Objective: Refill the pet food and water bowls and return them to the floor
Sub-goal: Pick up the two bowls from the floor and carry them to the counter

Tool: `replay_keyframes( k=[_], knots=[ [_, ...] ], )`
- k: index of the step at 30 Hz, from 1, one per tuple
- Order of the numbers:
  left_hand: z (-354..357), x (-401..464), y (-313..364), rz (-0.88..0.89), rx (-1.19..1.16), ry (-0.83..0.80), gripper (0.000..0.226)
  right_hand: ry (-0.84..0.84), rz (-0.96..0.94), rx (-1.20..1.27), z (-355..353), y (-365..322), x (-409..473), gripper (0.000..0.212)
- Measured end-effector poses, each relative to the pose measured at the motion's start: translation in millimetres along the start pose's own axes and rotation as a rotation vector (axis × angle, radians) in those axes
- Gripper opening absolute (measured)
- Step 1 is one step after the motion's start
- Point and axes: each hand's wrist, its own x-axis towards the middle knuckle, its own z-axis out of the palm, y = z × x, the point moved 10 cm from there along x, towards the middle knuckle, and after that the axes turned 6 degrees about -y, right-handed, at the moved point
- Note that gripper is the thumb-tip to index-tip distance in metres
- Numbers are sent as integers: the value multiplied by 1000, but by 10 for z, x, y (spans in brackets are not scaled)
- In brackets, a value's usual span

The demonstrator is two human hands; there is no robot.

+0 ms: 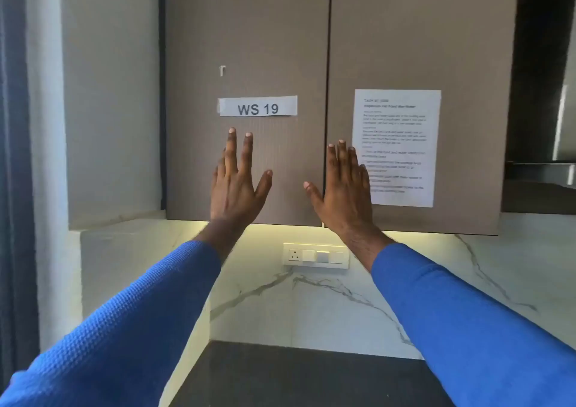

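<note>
Bowls for pet food and water are nowhere in view. Both hands are raised with fingers spread flat, holding nothing: the left hand [238,185] in front of the left cabinet door [246,48] just under a "WS 19" label [258,106], the right hand [344,188] over the seam, its fingers overlapping a printed task sheet [402,126] (text mostly blurred). Below are a switch plate [315,255], marble backsplash [311,310] and dark countertop [296,378].

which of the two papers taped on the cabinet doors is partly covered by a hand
The printed instruction sheet on the right door: the right hand overlaps its lower left edge. The WS 19 label sits clear above the left hand.
</note>
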Motion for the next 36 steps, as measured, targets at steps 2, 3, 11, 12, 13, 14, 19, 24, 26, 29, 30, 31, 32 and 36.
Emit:
replay_keyframes(
  k=[2,3,11,12,13,14,19,24,26,29,30,31,32,36],
  knots=[
    [-154,-41,-122,-71,-112,40,78,-17,3,68,42,-126,-6,87],
    [-217,-72,-208,-89,-139,54,76,-29,0,103,78,-221,-9,86],
    [-1321,-1107,-1561,-373,-209,141,62,-115,-166,596,430,-1832,-378,74],
    [-1504,-1348,-1738,-416,-186,144,63,-123,-197,655,489,-2073,-486,74],
    [-1671,-1600,-1964,-463,-153,148,64,-143,-222,708,560,-2337,-610,75],
    [-1856,-1867,-2182,-516,-111,148,65,-168,-248,753,638,-2623,-750,76],
    [-2658,-3026,-3142,-768,-25,185,51,-317,-356,948,937,-4108,-1495,73],
    [-3399,-4039,-3947,-926,101,193,51,-472,-423,1131,1157,-5629,-2428,62],
    [-3600,-4537,-4221,-1015,139,175,54,-583,-415,1176,1327,-6126,-2894,62],
    [-3826,-5458,-4616,-1173,166,172,58,-787,-406,1177,1694,-6810,-3686,63],
    [-3869,-5742,-4701,-1227,168,178,59,-845,-405,1170,1814,-6971,-3912,63],
    [-3914,-6067,-4821,-1283,180,180,60,-907,-408,1163,1949,-7163,-4169,64],
    [-3950,-6357,-4927,-1338,198,175,58,-966,-410,1155,2085,-7335,-4407,65],
    [-4037,-7490,-5324,-1566,256,162,54,-1169,-425,1089,2636,-7909,-5306,70]
  ],
)
